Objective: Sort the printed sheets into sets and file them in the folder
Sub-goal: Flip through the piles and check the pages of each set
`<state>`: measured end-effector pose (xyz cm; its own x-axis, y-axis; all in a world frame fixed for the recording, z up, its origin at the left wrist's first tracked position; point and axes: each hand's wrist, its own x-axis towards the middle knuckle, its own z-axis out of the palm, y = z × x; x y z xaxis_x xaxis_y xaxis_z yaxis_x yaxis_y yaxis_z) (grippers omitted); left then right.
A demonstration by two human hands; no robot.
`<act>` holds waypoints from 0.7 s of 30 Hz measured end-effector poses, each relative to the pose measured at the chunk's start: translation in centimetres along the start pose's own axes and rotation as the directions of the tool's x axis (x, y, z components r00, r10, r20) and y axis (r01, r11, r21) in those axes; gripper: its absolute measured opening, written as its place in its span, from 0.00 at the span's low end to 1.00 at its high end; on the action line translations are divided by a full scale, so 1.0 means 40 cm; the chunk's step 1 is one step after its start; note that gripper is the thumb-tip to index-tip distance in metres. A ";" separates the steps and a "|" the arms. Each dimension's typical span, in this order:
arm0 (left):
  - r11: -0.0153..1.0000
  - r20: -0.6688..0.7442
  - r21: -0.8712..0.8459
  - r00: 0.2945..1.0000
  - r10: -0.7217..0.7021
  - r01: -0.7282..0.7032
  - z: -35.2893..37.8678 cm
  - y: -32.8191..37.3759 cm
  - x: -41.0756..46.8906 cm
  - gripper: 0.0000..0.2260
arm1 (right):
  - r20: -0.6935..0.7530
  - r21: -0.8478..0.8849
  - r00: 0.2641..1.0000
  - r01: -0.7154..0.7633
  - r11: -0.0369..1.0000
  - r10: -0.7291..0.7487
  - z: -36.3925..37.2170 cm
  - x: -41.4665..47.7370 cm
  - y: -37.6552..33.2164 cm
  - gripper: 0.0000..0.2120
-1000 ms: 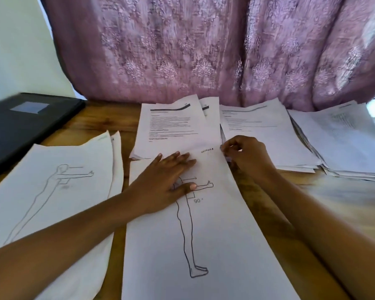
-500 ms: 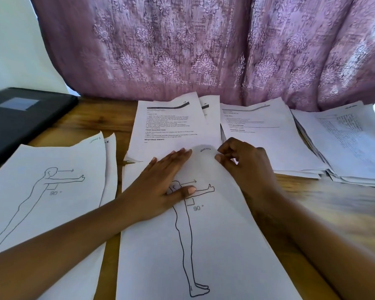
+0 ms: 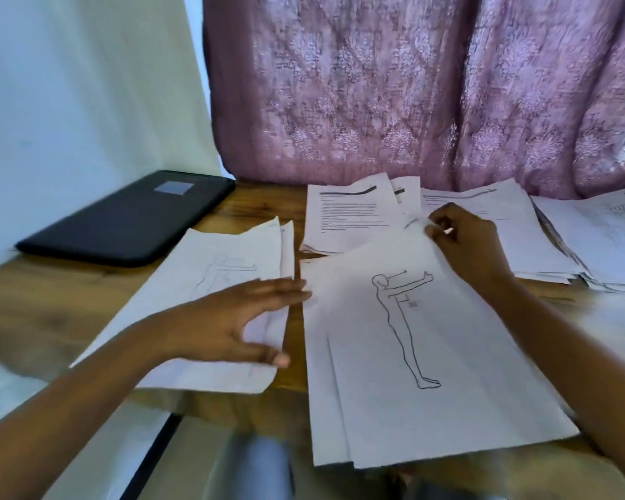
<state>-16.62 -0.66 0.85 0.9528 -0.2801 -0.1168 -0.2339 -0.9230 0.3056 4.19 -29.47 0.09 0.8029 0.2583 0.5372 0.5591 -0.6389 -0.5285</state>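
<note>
While a pink patterned cloth curtain (image 3: 412,102) hangs behind the brown wooden table (image 3: 51,301), a flat black folder (image 3: 130,218) lies at its far left, apart from the white text-printed stacks (image 3: 350,218) at the back. Nearer, the right hand (image 3: 466,240) pinches the top corner of a white sheet with an outlined standing figure (image 3: 430,391). The left hand (image 3: 239,319), blurred, fingers straight, is over a similar figure sheet (image 3: 213,258) just beside it.

Black folder (image 3: 130,218), white sheets (image 3: 430,355), mauve damask-patterned curtain (image 3: 412,95), brown wooden table (image 3: 44,304).
</note>
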 end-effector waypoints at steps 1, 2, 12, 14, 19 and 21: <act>1.000 0.010 0.016 1.000 -0.008 0.008 0.013 -0.015 -0.048 0.37 | -0.002 0.005 1.000 -0.021 1.000 0.021 -0.005 0.002 -0.003 0.06; 0.999 0.007 0.051 1.000 -0.012 0.011 0.029 -0.030 -0.095 0.40 | 0.001 0.010 0.999 -0.034 0.999 0.034 -0.007 0.002 -0.011 0.06; 0.989 -0.506 -0.084 0.851 -0.144 0.118 0.148 -0.112 -0.198 0.20 | 0.062 -0.008 0.989 -0.131 0.991 0.131 0.006 0.004 -0.093 0.08; 0.970 -0.644 -0.186 0.726 -0.243 0.159 0.128 -0.098 -0.192 0.20 | 0.070 -0.016 0.980 -0.188 0.982 0.189 0.008 0.003 -0.101 0.08; 0.848 -0.709 -0.525 0.512 -0.485 0.077 0.076 -0.063 -0.205 0.17 | 0.102 0.022 0.960 -0.266 0.964 0.262 0.085 -0.002 -0.153 0.12; 0.863 -0.696 -0.505 0.582 -0.420 0.019 0.069 -0.034 -0.203 0.18 | 0.169 0.106 0.931 -0.344 0.933 0.324 0.160 0.004 -0.190 0.13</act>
<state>-24.56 2.15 -1.22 0.7878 0.4082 0.4613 -0.0863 -0.6683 0.7388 1.38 -19.94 -0.01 0.9635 0.1559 0.2177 0.2673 -0.6080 -0.7475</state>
